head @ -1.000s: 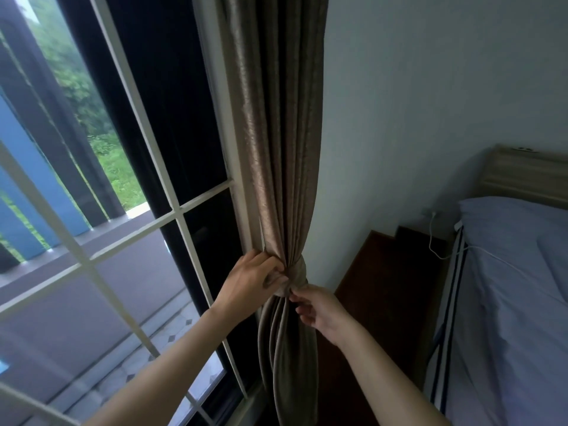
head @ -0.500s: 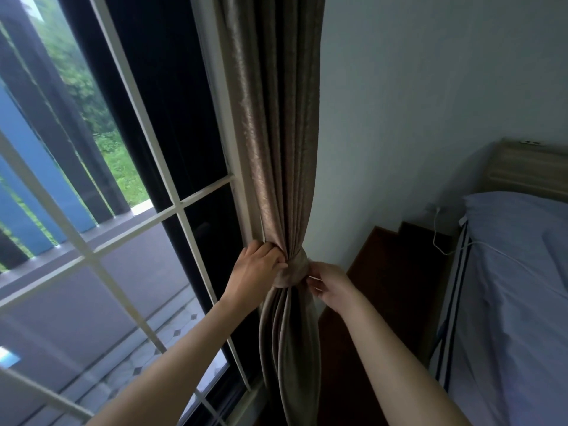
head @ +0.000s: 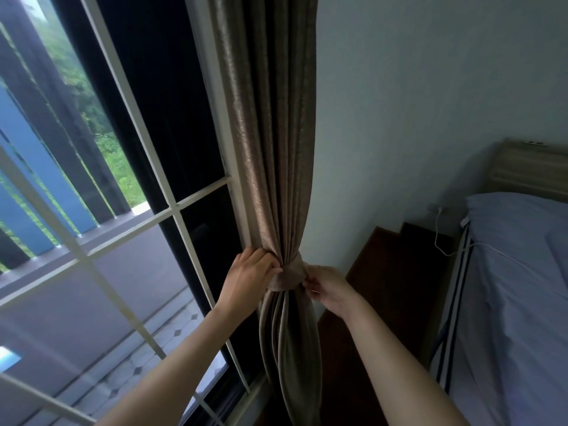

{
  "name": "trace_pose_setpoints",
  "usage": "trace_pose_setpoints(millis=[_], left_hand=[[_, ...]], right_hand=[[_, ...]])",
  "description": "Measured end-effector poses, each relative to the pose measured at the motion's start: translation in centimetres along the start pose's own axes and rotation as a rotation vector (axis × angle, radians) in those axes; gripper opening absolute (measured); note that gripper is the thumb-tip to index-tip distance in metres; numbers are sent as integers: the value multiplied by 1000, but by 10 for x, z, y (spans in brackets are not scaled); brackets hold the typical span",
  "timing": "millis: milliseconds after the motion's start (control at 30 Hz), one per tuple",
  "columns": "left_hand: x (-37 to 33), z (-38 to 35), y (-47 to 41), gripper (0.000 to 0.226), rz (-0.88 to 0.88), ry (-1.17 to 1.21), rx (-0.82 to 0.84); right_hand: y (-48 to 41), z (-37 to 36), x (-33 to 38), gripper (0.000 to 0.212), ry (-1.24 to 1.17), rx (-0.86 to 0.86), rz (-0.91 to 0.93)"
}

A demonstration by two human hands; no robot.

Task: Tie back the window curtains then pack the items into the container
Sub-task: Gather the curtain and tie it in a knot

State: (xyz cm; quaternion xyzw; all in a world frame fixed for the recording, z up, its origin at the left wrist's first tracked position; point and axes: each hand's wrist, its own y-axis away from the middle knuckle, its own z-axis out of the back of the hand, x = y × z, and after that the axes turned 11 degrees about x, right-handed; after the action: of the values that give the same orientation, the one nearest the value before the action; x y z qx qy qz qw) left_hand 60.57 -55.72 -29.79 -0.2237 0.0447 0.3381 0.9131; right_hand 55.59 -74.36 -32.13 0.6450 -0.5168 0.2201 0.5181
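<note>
Pinching the curtain knot (head: pixel 290 273): left hand (head: pixel 249 275), right hand (head: pixel 330 289)

text: none legible | labels: none | brands: none | numbers: none | signs: none

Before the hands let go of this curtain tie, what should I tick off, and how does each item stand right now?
1. Curtain gathered into one bundle beside the window frame: ok.
2. Tie band wrapped round the bundle: ok.
3. Band's fastening secured: cannot tell, it is hidden at the back.
4. Both hands on the work: ok. The left hand grips the folds at the band, and the right hand pinches the band's right edge.
5. Container and items for packing in view: not ok, none visible.
</note>
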Motion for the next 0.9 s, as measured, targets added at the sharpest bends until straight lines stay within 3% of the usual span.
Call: trace_pose_setpoints(millis=[133, 267, 400, 500, 600, 667, 767, 867, 900], left_hand=[[-2, 1, -4, 9, 22, -6, -17], [-15, 7, -9, 26, 53, 2, -141], [-29, 16, -19, 48, 219, 0, -236], [-33, 16, -23, 35, 230, 9, -241], [-30, 11, -21, 21, 170, 41, -219], [-27, 9, -20, 17, 149, 72, -209], [-25, 6, -23, 18, 159, 147, -233], [-27, -6, -6, 23, 138, 139, -228], [-22, -22, 6, 24, 132, 148, -156]], right_hand=[[-5, -1, 15, 14, -99, -15, 14], [-9, -1, 19, 18, 124, -20, 58], [-10, -6, 17, 17, 400, -62, 132], [-10, -12, 34, 11, 439, -138, 294], [0, -18, 49, 14, 297, -27, 427], [1, -20, 51, 16, 452, -29, 492], [-9, -15, 43, 17, 692, -100, 511], [0, 0, 7, 14, 676, -307, 548], [1, 7, -15, 14, 646, -400, 501]])
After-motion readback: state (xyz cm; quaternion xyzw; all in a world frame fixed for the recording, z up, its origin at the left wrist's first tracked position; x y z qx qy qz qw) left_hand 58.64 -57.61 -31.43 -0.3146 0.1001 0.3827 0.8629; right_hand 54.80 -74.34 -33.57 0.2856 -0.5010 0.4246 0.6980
